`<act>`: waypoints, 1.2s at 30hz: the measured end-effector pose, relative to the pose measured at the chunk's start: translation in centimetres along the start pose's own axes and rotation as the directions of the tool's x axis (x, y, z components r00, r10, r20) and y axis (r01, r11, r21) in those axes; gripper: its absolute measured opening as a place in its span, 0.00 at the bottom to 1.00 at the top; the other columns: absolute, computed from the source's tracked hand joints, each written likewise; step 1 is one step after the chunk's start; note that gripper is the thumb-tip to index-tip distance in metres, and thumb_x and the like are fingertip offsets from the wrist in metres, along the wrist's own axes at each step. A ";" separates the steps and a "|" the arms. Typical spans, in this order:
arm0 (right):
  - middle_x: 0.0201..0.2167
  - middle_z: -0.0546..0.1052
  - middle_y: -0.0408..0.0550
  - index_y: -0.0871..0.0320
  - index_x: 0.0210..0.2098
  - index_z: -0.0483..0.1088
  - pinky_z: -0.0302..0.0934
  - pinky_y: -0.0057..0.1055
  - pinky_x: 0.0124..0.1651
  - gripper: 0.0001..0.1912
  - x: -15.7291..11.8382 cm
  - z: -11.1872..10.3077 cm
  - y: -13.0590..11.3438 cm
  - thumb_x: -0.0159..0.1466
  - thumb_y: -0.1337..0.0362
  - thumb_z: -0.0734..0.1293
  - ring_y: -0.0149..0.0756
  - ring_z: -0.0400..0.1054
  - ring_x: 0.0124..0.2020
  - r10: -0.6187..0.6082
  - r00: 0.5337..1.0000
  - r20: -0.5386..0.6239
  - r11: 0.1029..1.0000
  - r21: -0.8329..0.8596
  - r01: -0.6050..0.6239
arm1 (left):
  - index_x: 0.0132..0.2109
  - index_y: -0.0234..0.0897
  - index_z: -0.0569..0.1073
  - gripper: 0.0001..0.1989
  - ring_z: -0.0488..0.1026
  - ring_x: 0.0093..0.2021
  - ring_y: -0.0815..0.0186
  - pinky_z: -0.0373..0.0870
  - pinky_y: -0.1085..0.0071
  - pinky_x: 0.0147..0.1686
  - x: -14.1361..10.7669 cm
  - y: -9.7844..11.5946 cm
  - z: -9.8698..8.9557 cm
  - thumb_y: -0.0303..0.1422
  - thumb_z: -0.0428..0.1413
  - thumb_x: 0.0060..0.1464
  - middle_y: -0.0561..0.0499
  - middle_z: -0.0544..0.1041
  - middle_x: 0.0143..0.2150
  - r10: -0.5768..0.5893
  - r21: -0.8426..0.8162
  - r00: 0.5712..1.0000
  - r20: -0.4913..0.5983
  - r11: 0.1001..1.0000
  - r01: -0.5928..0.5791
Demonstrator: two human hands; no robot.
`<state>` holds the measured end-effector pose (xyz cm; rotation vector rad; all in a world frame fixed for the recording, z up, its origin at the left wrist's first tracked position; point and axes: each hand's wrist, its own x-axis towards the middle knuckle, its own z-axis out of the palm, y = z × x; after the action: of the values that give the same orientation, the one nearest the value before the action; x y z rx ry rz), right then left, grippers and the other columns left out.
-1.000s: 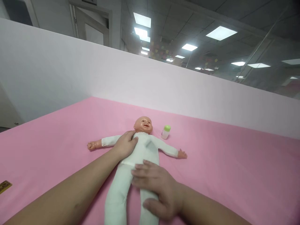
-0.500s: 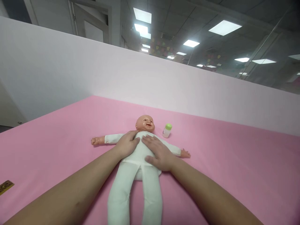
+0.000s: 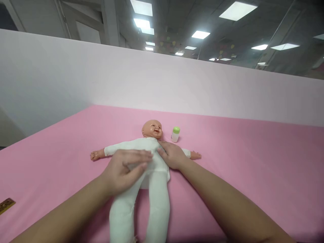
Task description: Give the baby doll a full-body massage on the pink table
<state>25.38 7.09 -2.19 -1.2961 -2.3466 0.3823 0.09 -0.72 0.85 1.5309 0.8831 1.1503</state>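
A baby doll (image 3: 158, 165) with a white cloth body lies on its back, its arms spread and its legs toward me. Over the left side of its belly, my left hand (image 3: 124, 170) is open, fingers stretched across the torso and slightly blurred; whether it touches the cloth I cannot tell. My right hand (image 3: 173, 155) rests open on the right side of the doll's chest near the shoulder, covering part of that arm. Just beyond it, beside the doll's head, stands a small whitish bottle (image 3: 174, 136) with a green cap.
Pink cloth (image 3: 240, 168) covers the surface under the doll. A low white wall (image 3: 164, 84) runs along the back and left. At the far left edge lies a yellow and dark patterned strip (image 3: 7, 205). Lit ceiling panels show above the wall.
My left hand has moved from the doll's upper chest down toward its belly, nearer to me. My right hand has slid up from the belly to the chest and shoulder. The view has shifted slightly.
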 end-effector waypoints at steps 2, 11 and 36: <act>0.69 0.72 0.48 0.49 0.72 0.65 0.62 0.46 0.67 0.28 0.0 0.1 0.0 0.80 0.47 0.52 0.46 0.68 0.68 0.009 1.000 -0.007 1.000 0.007 -0.009 | 0.50 0.49 0.88 0.14 0.75 0.64 0.42 0.53 0.42 0.76 -2.0 0.6 0.3 0.32 0.66 0.58 0.46 0.84 0.54 0.058 0.181 0.970 0.237 0.978 -0.103; 0.68 0.73 0.49 0.53 0.70 0.68 0.61 0.43 0.69 0.26 0.2 0.4 0.1 0.80 0.53 0.54 0.44 0.68 0.68 0.010 0.999 -0.032 1.000 0.006 -0.010 | 0.73 0.56 0.68 0.30 0.58 0.77 0.47 0.43 0.44 0.79 0.7 -1.8 0.8 0.41 0.61 0.67 0.51 0.65 0.75 0.071 0.514 0.906 0.417 0.804 -0.299; 0.59 0.80 0.52 0.56 0.56 0.78 0.67 0.43 0.69 0.16 -3.2 -0.2 -3.0 0.74 0.64 0.62 0.42 0.73 0.63 -0.481 0.807 -0.342 0.826 0.130 0.548 | 0.61 0.41 0.77 0.27 0.76 0.63 0.51 0.50 0.44 0.76 7.5 -6.9 -4.9 0.43 0.38 0.74 0.44 0.80 0.61 -0.035 0.881 0.998 -0.050 0.468 0.060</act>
<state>24.76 2.79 -1.45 -0.5191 -2.2033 0.2427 -2.41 9.27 -3.71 2.2939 1.7072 0.6265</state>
